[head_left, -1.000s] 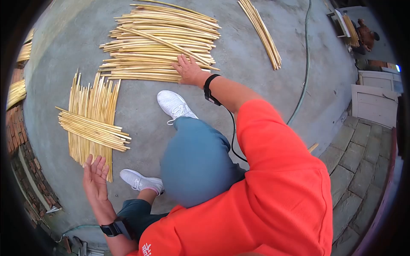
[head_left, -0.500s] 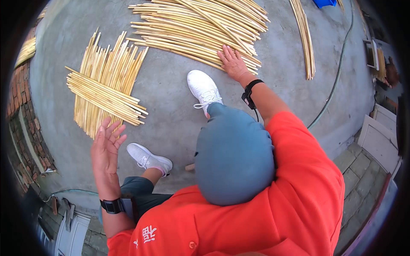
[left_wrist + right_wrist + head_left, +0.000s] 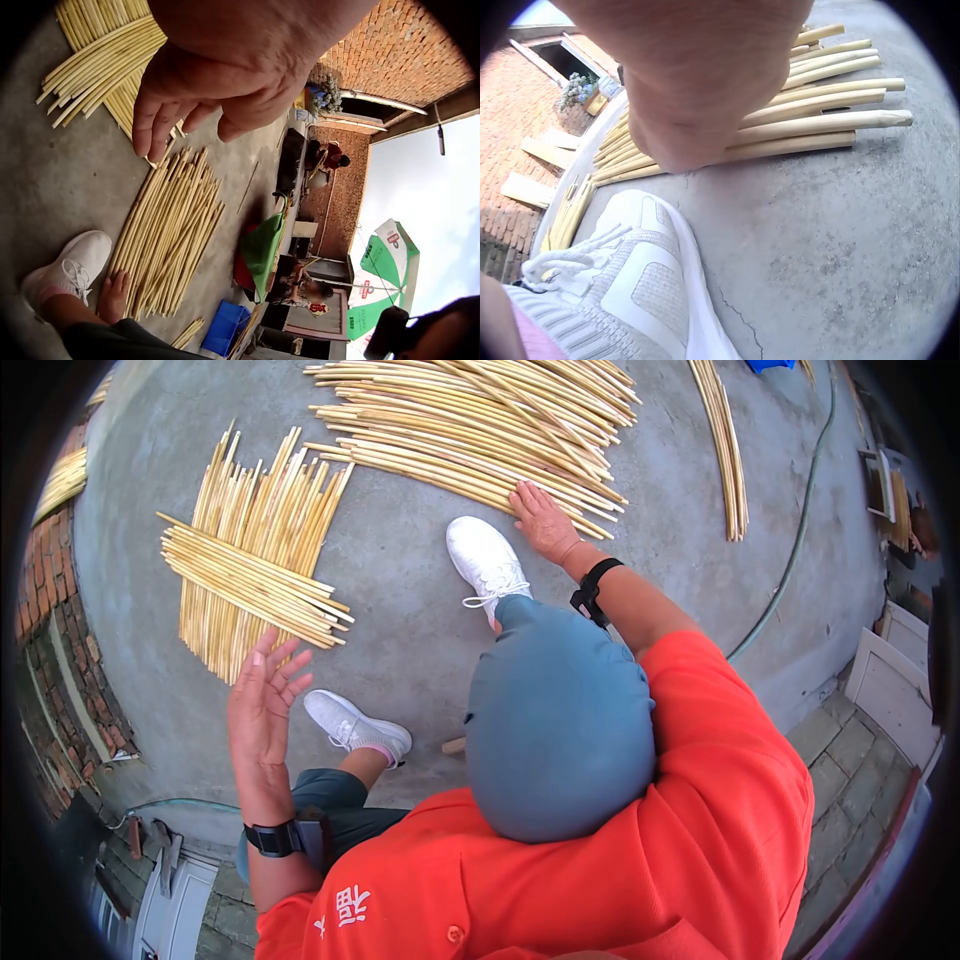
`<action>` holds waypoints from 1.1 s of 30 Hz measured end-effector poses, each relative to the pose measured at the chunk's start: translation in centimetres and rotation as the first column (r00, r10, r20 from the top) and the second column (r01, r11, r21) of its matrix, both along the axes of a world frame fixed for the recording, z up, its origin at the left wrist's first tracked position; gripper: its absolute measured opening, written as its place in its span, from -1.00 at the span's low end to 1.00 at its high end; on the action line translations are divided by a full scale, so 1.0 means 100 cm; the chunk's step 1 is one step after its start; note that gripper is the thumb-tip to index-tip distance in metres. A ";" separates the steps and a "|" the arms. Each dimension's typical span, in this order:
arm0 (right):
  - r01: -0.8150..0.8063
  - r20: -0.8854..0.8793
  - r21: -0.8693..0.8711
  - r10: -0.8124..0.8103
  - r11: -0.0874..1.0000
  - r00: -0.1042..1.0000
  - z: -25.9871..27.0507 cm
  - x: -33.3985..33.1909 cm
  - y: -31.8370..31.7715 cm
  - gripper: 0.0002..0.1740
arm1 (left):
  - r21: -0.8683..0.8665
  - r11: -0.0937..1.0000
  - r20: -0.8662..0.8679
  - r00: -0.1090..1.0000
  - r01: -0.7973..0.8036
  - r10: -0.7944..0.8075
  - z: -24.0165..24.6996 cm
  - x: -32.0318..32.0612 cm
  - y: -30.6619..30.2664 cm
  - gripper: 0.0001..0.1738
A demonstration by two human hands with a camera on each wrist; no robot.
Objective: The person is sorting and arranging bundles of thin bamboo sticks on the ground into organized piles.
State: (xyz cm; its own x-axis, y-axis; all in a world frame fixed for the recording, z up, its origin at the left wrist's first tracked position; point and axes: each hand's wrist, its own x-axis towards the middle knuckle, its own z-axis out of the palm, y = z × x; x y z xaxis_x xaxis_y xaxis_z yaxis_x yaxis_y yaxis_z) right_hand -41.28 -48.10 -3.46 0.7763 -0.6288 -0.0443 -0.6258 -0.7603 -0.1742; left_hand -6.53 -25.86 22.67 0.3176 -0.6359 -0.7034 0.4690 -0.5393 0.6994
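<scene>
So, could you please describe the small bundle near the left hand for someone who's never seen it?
On the grey floor, find the stick pile just beyond the left hand. The small bundle lies on top; unlike the pile beneath, it runs crosswise.

Beyond the right fingers [image 3: 530, 500], the head view's top edge crops the large stick pile [image 3: 468, 435] and a blue object [image 3: 769, 364]; the right wrist view hides those fingers.

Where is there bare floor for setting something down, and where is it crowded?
Bare floor shows between the crossed sticks and the front shoe, and also between the large pile and the narrow bundle. It is crowded where the right hand touches the large pile's edge.
</scene>
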 end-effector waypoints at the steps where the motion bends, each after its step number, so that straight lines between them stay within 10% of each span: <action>1: -0.001 0.001 0.001 0.001 1.000 1.000 -0.001 0.001 -0.001 -0.49 | 0.013 1.000 0.009 1.000 0.008 -0.008 0.000 -0.001 0.000 -0.44; 18: 0.383 0.046 0.208 -0.400 0.900 0.916 0.000 0.044 -0.028 -0.86 | 0.062 0.995 0.021 0.997 0.076 -0.077 0.002 -0.010 0.005 -0.46; 33: 0.161 -0.090 0.000 -0.160 0.987 0.983 -0.007 0.052 -0.026 -0.86 | 0.093 0.994 0.020 0.998 0.064 -0.066 0.000 -0.011 0.000 -0.47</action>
